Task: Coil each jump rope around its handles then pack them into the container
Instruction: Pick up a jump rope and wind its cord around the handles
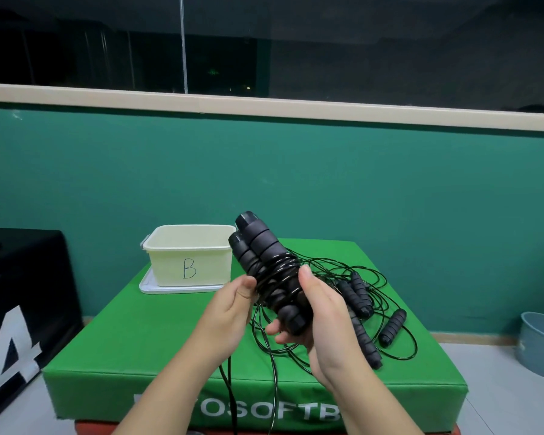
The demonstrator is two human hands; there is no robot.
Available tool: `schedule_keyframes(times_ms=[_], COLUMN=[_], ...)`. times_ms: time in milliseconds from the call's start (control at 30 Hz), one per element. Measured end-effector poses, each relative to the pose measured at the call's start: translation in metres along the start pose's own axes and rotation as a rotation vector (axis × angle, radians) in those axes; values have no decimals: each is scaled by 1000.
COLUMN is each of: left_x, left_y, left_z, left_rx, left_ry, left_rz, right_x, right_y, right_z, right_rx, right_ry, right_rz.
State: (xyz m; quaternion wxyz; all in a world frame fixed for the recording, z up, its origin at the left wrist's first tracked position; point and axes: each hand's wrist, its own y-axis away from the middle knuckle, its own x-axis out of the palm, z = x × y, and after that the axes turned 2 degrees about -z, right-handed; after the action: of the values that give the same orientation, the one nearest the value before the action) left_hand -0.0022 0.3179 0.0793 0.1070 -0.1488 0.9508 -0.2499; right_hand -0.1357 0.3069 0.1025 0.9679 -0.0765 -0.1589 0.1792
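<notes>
My right hand (322, 312) grips a pair of black jump rope handles (261, 246), held side by side and tilted up to the left, with thin black cord (280, 268) wound several turns around their middle. My left hand (233, 306) pinches the cord at the left side of the coil. Loose cord (272, 365) hangs from the bundle down over the front of the green box. More black handles (358, 293) lie in a tangle of cord (399, 340) on the right of the box. The cream container (170, 265) marked "B" stands open at the back left.
The container sits on its white lid (148, 285) on a green padded box (139, 356). A black padded box (22, 293) with a white number stands at the left. A blue bin (540, 343) stands on the floor at the right, by the green wall.
</notes>
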Motion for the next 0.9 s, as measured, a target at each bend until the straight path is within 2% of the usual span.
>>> schedule_keyframes(times_ms=[100, 133, 200, 267, 300, 367, 433, 567, 700, 900], left_x=[-6, -5, -2, 0, 0, -2, -4, -4, -7, 1], left_y=[0, 1, 2, 2, 2, -1, -1, 2, 1, 4], left_z=[-2, -3, -5, -8, -9, -10, -10, -8, -11, 0], left_rx=[-21, 0, 56, 103, 116, 134, 157, 172, 206, 242], left_ry=[-56, -98, -180, -251, -270, -308, -368, -452, -564, -597], left_rz=[3, -26, -103, -174, -204, -249, -252, -203, -177, -114], right_x=[-3, -6, -9, -9, -10, -12, -15, -19, -17, -13], right_y=[-8, -13, -17, -15, -14, -13, -13, -14, -13, -13], right_z=[0, -3, -4, -7, -10, -16, -19, -18, -14, -18], right_rx=[66, 4, -245, -477, -511, -495, -474, -585, -537, -604], right_ry=[35, 109, 380, 582, 670, 866, 998, 1016, 1157, 1197], right_rz=[-81, -134, -221, -204, -163, -71, -51, -69, -44, -186])
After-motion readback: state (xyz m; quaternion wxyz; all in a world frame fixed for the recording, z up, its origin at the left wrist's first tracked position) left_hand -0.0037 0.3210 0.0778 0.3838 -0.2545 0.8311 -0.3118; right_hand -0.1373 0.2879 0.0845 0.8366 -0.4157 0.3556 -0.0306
